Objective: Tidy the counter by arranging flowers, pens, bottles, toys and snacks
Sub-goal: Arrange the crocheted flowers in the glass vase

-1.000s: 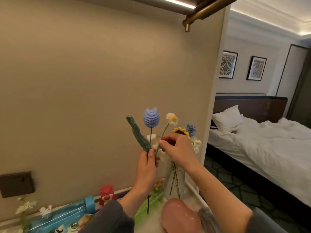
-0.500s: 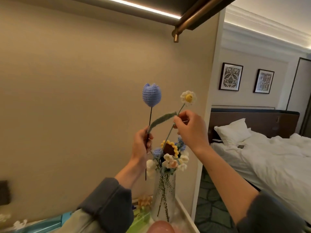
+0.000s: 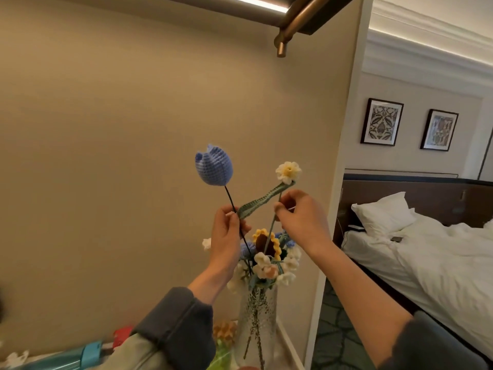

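Head | left-hand fingers (image 3: 229, 221) pinch tulip (image 3: 214, 169) stem | right-hand fingers (image 3: 286, 206) pinch daisy (image 3: 288, 172) stem | above vase (image 3: 256, 316), wall edge (image 3: 344, 182) right

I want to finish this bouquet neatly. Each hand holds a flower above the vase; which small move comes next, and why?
Probably lower the daisy into the vase: the right hand pinches its stem, which points down among the flowers; the left hand holds the tulip.

I can read no text, label, brand or number anywhere in my view. At two o'clock, the left print (image 3: 382, 121) and the right print (image 3: 439, 130) on the far wall carry only leafy patterns, with no lettering I can make out.
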The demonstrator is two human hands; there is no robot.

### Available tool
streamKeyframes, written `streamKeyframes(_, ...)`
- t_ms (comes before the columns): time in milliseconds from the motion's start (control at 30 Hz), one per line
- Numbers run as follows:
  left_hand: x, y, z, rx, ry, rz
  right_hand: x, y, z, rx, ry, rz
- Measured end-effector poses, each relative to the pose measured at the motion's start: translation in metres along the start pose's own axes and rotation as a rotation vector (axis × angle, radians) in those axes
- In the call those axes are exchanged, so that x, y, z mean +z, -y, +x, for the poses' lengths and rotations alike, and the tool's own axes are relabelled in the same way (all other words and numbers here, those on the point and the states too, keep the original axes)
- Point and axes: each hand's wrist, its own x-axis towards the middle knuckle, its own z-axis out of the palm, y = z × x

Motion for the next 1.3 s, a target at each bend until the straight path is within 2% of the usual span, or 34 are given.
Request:
streamKeyframes(167, -0.010, 0.025, -0.015, 0.061, 0.002, 0.215, 0.007, -0.006, 0.001, 0.017, 0.016, 0.018)
streamKeyframes(300, -0.021, 0.026, -0.019, 0.118, -0.003, 0.283, 0.012, -0.008, -0.001, 0.024, -0.011, 0.041)
streamKeyframes(467, -0.027, 0.024, -0.019, 0.202, -0.085, 0.290, 0.013, -0.010, -0.001, 0.031, -0.047, 0.045)
streamKeyframes(667, -0.028, 0.022, -0.020, 0.165, -0.140, 0.269, 0.010, -0.013, -0.001, 0.066, -0.100, 0.128)
streamKeyframes(900, -0.035, 0.023, -0.022, 0.128, -0.017, 0.335, 0.016, -0.014, -0.002, 0.088, -0.061, 0.131)
streamKeyframes(1000, -0.035, 0.017, -0.023, 0.175, 0.048, 0.416, 0.022, -0.012, -0.003, 0.083, -0.042, 0.129)
streamKeyframes(1300, -0.037, 0.005, -0.018, 0.315, 0.003, 0.454, 0.022, -0.014, -0.003, 0.049, -0.037, 0.080)
